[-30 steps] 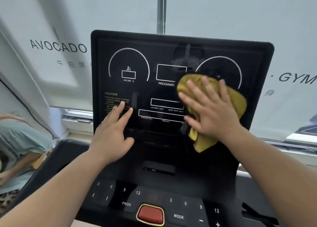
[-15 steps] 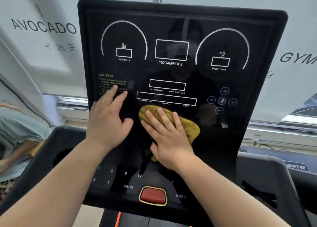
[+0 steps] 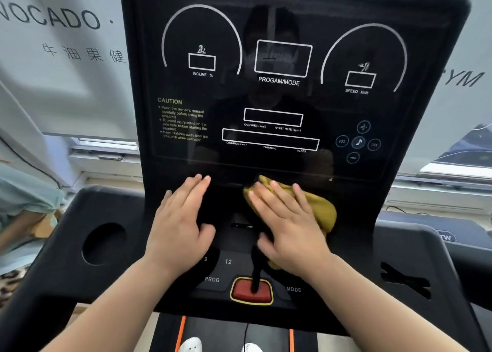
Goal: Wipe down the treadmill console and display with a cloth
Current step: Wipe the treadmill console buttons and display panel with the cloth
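Pressing the yellow cloth (image 3: 320, 209) flat under your right hand (image 3: 290, 229), fingers spread, you cover a wide patch of the console (image 3: 410, 248) just above the red button (image 3: 262, 294). Your left hand (image 3: 181, 226), fingers straight and nearly together, rests bare up-left of that button, likely bracing you. Higher above the button, the display (image 3: 279, 98) reads INCLINE %, PROGAM/MODE, SPEED km/h, CAUTION, CALORIES, HEART RATE, DISTANCE, STEPS. PROG and MODE flank the button.

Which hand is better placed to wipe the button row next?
Right, likely. The right hand presses the yellow cloth flat just above the buttons; the left hand rests bare on the console.
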